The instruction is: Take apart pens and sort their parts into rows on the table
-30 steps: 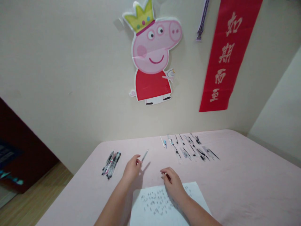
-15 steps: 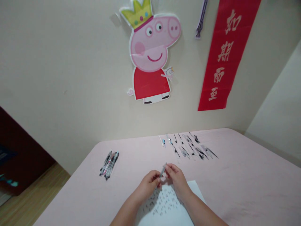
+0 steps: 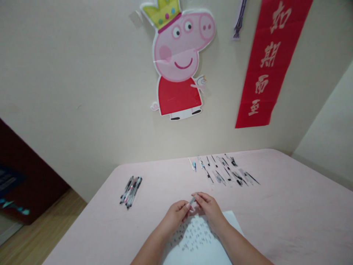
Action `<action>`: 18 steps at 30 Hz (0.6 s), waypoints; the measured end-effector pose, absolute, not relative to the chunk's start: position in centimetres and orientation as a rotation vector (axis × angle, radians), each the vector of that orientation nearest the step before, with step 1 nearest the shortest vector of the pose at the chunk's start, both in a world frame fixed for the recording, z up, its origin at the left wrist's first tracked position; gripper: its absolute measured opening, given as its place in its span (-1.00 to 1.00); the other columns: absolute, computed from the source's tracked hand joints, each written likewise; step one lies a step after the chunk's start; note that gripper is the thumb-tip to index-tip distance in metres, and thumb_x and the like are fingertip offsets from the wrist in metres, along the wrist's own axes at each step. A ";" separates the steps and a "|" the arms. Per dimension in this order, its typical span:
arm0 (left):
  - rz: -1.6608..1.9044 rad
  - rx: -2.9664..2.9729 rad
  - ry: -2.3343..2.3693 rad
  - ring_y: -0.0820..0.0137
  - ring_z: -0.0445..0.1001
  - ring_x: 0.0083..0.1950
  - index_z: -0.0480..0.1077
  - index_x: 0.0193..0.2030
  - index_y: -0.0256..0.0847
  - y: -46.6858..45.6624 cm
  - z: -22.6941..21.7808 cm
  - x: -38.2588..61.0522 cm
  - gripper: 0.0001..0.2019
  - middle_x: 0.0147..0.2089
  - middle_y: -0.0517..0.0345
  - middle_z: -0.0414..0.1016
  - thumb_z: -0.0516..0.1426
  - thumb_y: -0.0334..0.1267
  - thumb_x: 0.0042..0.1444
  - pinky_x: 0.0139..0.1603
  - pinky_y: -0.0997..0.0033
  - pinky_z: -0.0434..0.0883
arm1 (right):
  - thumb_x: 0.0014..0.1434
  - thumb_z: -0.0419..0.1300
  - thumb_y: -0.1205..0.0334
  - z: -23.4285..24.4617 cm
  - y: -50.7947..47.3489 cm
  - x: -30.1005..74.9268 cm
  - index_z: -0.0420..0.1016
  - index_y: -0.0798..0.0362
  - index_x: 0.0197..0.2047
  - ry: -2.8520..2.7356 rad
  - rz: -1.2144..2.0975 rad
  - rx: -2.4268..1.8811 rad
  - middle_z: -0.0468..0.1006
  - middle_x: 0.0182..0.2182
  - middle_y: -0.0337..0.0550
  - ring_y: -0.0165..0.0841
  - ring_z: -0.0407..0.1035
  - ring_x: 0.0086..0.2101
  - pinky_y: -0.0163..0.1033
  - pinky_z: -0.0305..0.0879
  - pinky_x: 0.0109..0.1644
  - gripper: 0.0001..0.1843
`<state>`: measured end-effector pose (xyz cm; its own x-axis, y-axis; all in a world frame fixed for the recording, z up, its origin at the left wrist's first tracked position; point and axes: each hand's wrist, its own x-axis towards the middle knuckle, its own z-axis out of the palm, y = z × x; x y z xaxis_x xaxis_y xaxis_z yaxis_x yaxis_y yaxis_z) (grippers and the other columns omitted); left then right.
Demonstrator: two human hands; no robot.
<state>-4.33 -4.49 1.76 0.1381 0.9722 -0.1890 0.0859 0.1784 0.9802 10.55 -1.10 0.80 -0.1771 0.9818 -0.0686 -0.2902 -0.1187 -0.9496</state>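
Note:
Between my two hands is a slim grey pen (image 3: 192, 200), held slanting above the far edge of a white sheet of paper (image 3: 204, 252) with rows of dark handwritten marks. My left hand (image 3: 176, 215) is closed around its lower end. The fingertips of my right hand (image 3: 208, 206) pinch its upper end. Fingers cover much of the pen, so its tip and cap cannot be made out. Both forearms reach in over the paper from the near edge.
A bundle of assembled pens (image 3: 131, 192) lies at the left of the pink-covered table (image 3: 91, 232). Several pen parts (image 3: 226, 173), barrels, caps and refills, lie in rows at the back right. Behind the table stands a wall with a pig cutout (image 3: 179, 94) and a red banner (image 3: 261, 79).
My right fingers have moved down over the pen's upper end, and less of the pen shows. The whole view has shifted slightly.

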 end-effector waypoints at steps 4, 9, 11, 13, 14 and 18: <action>0.852 1.134 1.188 0.60 0.12 -0.61 0.35 -0.39 -0.27 -4.9 2.3 -4.6 -0.47 -0.54 0.32 0.22 0.12 0.27 -0.07 -0.59 0.55 0.00 | -0.19 0.36 -0.17 1.1 -1.2 10.6 0.60 0.11 -0.35 -1.047 1.571 -0.938 0.32 -0.64 -0.30 -0.46 0.16 -0.57 -0.35 0.10 -0.49 -0.50; 0.853 1.157 1.177 0.61 0.12 -0.61 0.31 -0.43 -0.26 -4.9 2.5 -4.6 -0.51 -0.57 0.34 0.20 0.14 0.23 -0.05 -0.58 0.55 0.04 | -0.19 0.36 -0.18 1.4 -1.4 10.5 0.58 0.10 -0.21 -1.038 1.653 -0.916 0.33 -0.63 -0.32 -0.48 0.17 -0.57 -0.35 0.12 -0.48 -0.41; 0.846 1.170 1.166 0.60 0.12 -0.62 0.31 -0.45 -0.25 -4.8 2.3 -4.6 -0.52 -0.59 0.34 0.19 0.15 0.22 -0.05 -0.58 0.55 0.03 | -0.21 0.38 -0.16 1.2 -1.3 10.4 0.55 0.09 -0.21 -1.037 1.651 -0.918 0.34 -0.62 -0.33 -0.48 0.17 -0.57 -0.35 0.12 -0.49 -0.42; 0.835 1.178 1.159 0.60 0.13 -0.62 0.32 -0.45 -0.26 -4.8 2.1 -4.7 -0.52 -0.60 0.35 0.19 0.16 0.21 -0.05 -0.58 0.55 0.03 | -0.22 0.40 -0.13 0.9 -1.2 10.4 0.51 0.08 -0.34 -1.040 1.620 -0.922 0.31 -0.65 -0.36 -0.48 0.17 -0.59 -0.36 0.10 -0.51 -0.51; 0.829 1.178 1.158 0.60 0.13 -0.62 0.32 -0.45 -0.26 -4.8 2.0 -4.7 -0.52 -0.60 0.35 0.19 0.16 0.20 -0.05 -0.58 0.55 0.03 | -0.21 0.40 -0.10 0.7 -1.2 10.4 0.47 0.07 -0.41 -1.041 1.606 -0.921 0.29 -0.67 -0.37 -0.48 0.16 -0.60 -0.36 0.09 -0.52 -0.56; 0.794 1.159 1.148 0.60 0.15 -0.63 0.35 -0.41 -0.28 -4.7 2.0 -4.9 -0.49 -0.58 0.33 0.20 0.14 0.23 -0.06 -0.60 0.56 0.04 | -0.17 0.40 -0.04 0.6 -1.1 10.5 0.38 0.08 -0.51 -1.045 1.611 -0.881 0.23 -0.68 -0.39 -0.51 0.11 -0.61 -0.37 0.02 -0.53 -0.61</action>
